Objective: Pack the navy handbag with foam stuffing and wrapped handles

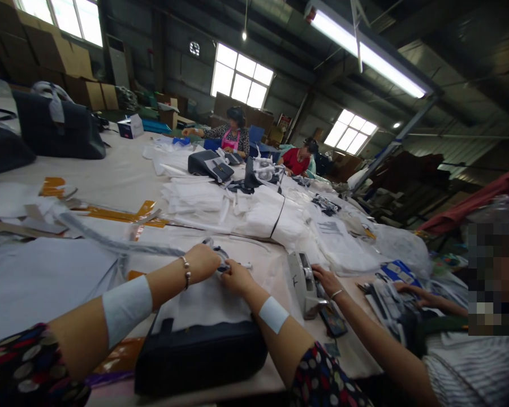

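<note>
My left hand (202, 261) and my right hand (236, 277) meet over a dark handbag (199, 353) that lies near the table's front edge, half covered by white wrapping paper (203, 302). Both hands are closed round a small metal ring or clasp (221, 259) at the end of a grey strap (110, 244) that runs off to the left. A beaded bracelet sits on my left wrist. White patches are stuck on both forearms.
A co-worker's hand (326, 278) at my right rests on a grey bag part (303, 282). Heaps of white dust bags (254, 212) and dark handbags (59, 131) cover the long table (123, 175). Two more people sit at its far end.
</note>
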`<action>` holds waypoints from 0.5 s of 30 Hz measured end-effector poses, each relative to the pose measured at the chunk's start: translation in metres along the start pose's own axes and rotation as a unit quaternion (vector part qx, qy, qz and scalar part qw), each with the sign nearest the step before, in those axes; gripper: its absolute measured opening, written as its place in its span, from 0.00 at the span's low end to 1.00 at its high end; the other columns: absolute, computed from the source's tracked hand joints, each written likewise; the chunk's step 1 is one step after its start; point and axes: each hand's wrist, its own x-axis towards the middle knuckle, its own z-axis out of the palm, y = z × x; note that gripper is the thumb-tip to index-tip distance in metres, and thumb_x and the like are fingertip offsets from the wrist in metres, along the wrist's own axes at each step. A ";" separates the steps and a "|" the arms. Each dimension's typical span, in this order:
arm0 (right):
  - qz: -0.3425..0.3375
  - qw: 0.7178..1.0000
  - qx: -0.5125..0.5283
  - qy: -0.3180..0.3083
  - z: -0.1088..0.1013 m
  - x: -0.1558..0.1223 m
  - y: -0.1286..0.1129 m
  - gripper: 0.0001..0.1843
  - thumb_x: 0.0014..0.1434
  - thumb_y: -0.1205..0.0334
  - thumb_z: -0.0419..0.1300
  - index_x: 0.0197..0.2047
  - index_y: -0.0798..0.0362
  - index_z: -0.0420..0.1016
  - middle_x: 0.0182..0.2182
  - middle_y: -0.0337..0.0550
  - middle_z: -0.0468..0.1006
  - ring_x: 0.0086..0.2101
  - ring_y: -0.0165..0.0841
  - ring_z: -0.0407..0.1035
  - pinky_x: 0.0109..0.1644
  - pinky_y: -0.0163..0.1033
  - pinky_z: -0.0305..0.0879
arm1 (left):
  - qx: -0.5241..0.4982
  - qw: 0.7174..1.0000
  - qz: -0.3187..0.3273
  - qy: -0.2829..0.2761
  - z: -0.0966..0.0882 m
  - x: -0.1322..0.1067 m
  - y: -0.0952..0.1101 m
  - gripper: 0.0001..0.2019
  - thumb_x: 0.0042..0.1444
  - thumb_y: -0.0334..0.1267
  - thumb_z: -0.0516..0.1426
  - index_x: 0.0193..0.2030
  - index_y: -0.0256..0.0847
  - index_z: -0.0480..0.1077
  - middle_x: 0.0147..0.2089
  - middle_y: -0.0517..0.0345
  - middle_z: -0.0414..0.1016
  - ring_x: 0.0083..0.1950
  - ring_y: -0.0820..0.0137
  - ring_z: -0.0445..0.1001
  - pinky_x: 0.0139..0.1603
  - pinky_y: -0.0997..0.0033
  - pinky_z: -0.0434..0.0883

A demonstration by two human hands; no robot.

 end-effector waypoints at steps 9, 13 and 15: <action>0.024 0.998 0.056 -0.013 0.003 0.005 0.008 0.26 0.50 0.64 0.58 0.54 0.52 0.65 0.32 0.39 0.78 0.33 0.33 0.71 0.35 0.34 0.62 | -0.015 1.000 -0.011 -0.013 0.013 0.028 -0.002 0.12 0.58 0.29 0.50 0.37 0.35 0.76 0.38 0.43 0.79 0.41 0.60 0.76 0.40 0.64 0.70; 0.040 0.997 0.060 -0.007 0.002 0.007 0.009 0.25 0.49 0.64 0.59 0.52 0.51 0.66 0.35 0.39 0.78 0.33 0.33 0.71 0.35 0.34 0.63 | -0.026 1.000 -0.007 -0.007 0.019 0.033 -0.001 0.10 0.58 0.32 0.53 0.36 0.39 0.76 0.38 0.46 0.79 0.40 0.62 0.77 0.45 0.61 0.69; 0.053 0.997 0.054 0.000 0.002 0.008 0.008 0.26 0.49 0.64 0.60 0.53 0.50 0.66 0.36 0.40 0.78 0.34 0.34 0.71 0.36 0.35 0.64 | -0.028 1.000 0.005 -0.003 0.019 0.031 -0.003 0.09 0.57 0.32 0.53 0.36 0.40 0.76 0.38 0.47 0.79 0.40 0.62 0.77 0.47 0.60 0.68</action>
